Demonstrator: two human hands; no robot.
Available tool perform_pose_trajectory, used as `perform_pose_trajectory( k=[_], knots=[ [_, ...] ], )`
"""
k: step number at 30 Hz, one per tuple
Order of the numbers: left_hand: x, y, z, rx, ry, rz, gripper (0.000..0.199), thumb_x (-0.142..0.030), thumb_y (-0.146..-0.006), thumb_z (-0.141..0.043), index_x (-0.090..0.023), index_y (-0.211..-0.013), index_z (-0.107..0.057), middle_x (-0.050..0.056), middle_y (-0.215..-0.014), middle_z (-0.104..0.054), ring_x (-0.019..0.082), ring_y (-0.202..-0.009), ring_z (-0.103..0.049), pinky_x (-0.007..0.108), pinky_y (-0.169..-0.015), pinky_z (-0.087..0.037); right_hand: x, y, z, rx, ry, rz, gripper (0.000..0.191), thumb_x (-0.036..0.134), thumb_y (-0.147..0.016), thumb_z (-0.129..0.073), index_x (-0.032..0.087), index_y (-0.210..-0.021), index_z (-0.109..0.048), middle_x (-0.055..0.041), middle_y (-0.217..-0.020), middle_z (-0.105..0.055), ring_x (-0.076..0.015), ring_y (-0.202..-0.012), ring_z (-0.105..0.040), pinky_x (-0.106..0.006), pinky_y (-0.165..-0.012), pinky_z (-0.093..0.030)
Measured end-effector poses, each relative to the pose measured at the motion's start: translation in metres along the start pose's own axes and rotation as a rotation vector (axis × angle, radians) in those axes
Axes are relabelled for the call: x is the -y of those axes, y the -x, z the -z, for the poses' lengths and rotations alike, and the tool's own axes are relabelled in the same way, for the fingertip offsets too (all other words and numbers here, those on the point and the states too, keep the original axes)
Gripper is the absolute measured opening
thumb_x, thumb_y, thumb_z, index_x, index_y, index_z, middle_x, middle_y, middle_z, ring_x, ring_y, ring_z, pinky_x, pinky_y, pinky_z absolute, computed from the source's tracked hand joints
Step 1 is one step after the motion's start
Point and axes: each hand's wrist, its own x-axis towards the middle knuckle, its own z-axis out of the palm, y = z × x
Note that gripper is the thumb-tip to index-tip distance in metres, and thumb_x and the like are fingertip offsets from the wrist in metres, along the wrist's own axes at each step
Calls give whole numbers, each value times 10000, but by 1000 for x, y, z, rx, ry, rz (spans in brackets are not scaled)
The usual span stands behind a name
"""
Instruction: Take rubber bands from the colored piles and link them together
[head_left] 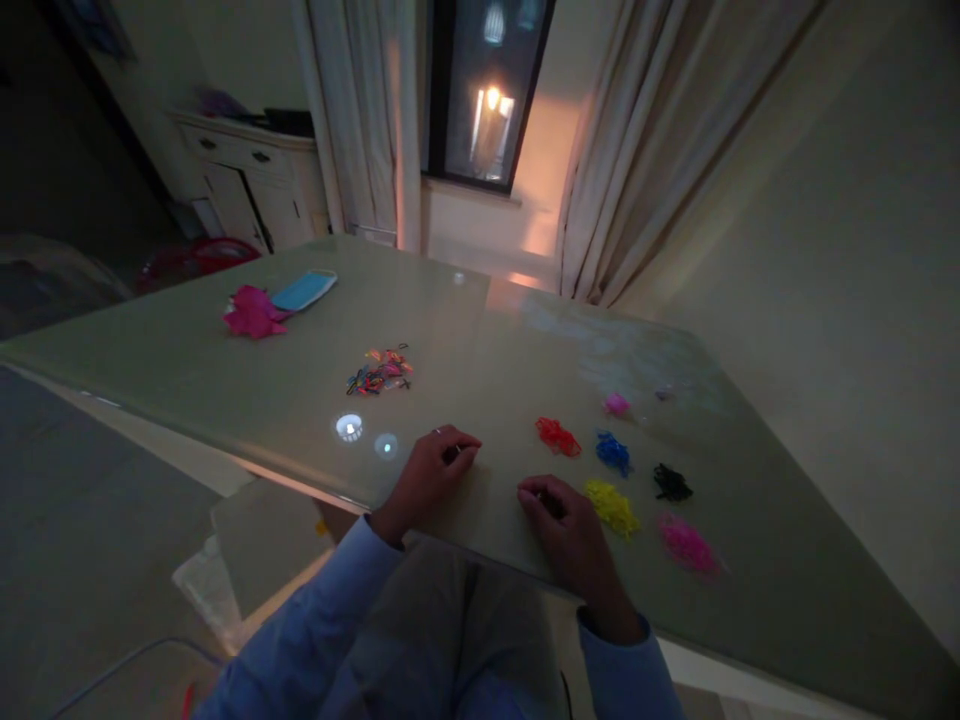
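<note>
My left hand (431,472) rests near the table's front edge, thumb and fingertips pinched together. Anything between them is too small to make out. To its right, my right hand (568,528) is curled in a similar pinch, its contents hidden. Just beyond the right hand lies a pile of small yellow bands (613,508). Around that pile are red bands (558,437), blue bands (613,453), black bands (672,483) and pink bands (688,545), like little rubber bands. A mixed-colour heap of bands (380,371) sits farther off, beyond my left hand.
A blue face mask (306,290) and a crumpled pink piece (255,312) lie at the table's far left. A smaller pink bit (616,404) is behind the blue bands. Lamp reflections shine on the glossy table (465,370). Curtains flank a window behind it.
</note>
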Motion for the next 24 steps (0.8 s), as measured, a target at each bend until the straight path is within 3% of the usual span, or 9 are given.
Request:
perform_pose_trajectory(
  k=[3, 6, 11, 15, 19, 24],
  knots=[
    [-1, 1, -3, 11, -1, -25, 189, -274, -875, -573, -183, -888, -737, 37, -812, -683, 150, -732, -602, 272, -700, -438, 22, -20, -8, 5, -89, 7, 224, 382, -868, -612, 188, -907, -717, -35, -738, -691, -167, -621, -614, -266, -572, -479],
    [0, 3, -4, -2, 18, -9, 183, -253, -874, -561, -180, -885, -729, 37, -804, -686, 152, -720, -595, 270, -687, -430, 54, -58, -26, 46, -76, 122, 210, 336, -864, -602, 185, -959, -712, -45, -804, -714, -159, -652, -638, -267, -612, -505],
    [0, 3, -8, 27, 39, 15, 196, -167, -834, -530, -170, -897, -715, 56, -858, -715, 159, -727, -604, 273, -693, -429, 96, -150, -78, 235, 353, 242, 232, 226, -890, -576, 159, -1080, -691, -51, -925, -738, -131, -746, -646, -231, -719, -493],
    [-1, 2, -9, 45, -39, 8, 142, -154, -817, -528, -154, -786, -667, 59, -773, -677, 171, -714, -588, 280, -678, -408, 98, -204, -122, 316, 496, 248, 167, 126, -846, -598, 148, -947, -730, -94, -974, -753, -172, -857, -648, -246, -772, -458],
    [-2, 2, -9, 29, -64, 58, 118, -143, -792, -525, -153, -789, -643, 84, -812, -684, 194, -745, -604, 293, -684, -417, 90, -221, -148, 366, 598, 243, 139, 148, -840, -605, 166, -875, -739, -109, -948, -755, -200, -839, -653, -255, -710, -435],
    [-4, 3, -10, 24, -60, 88, 147, -130, -783, -508, -160, -833, -643, 104, -868, -694, 218, -790, -616, 318, -711, -432, 85, -222, -155, 335, 628, 240, 168, 143, -861, -567, 177, -857, -731, -98, -957, -747, -192, -849, -639, -252, -695, -407]
  ],
)
